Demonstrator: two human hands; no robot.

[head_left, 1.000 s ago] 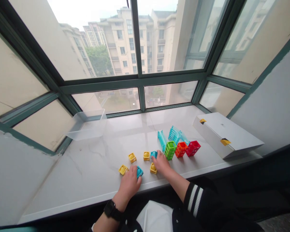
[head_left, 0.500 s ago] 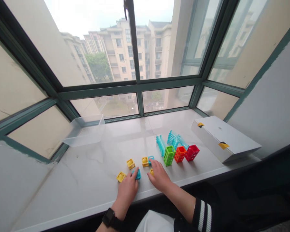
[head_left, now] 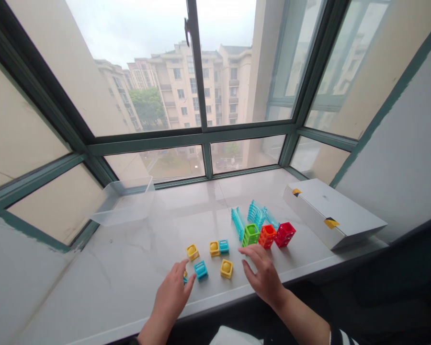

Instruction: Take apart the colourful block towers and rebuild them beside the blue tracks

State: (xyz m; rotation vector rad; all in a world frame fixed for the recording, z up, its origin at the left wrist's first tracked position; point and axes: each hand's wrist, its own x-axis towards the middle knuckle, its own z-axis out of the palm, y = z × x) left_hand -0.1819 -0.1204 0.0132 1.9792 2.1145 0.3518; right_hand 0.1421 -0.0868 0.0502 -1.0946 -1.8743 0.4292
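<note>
My left hand is at the near left of the small blocks, thumb and fingers apart. A yellow and blue piece shows between them, mostly hidden by the hand; whether it is touched I cannot tell. Just right of the thumb sits a blue block, with a yellow block behind it. Farther right, a yellow cube stands against a blue cube. Another yellow block lies nearer the edge. Holding nothing, my right hand hovers with spread fingers before a green block tower.
Beside the green tower stand an orange tower and a red tower. Clear blue track pieces lie behind. A white box is at the right, a transparent bin at the back left, by the windows.
My right hand has moved right, off the yellow block and the blue cube. My left hand has drawn back leftward from the blue block, which now shows fully. The view has tilted up slightly.
</note>
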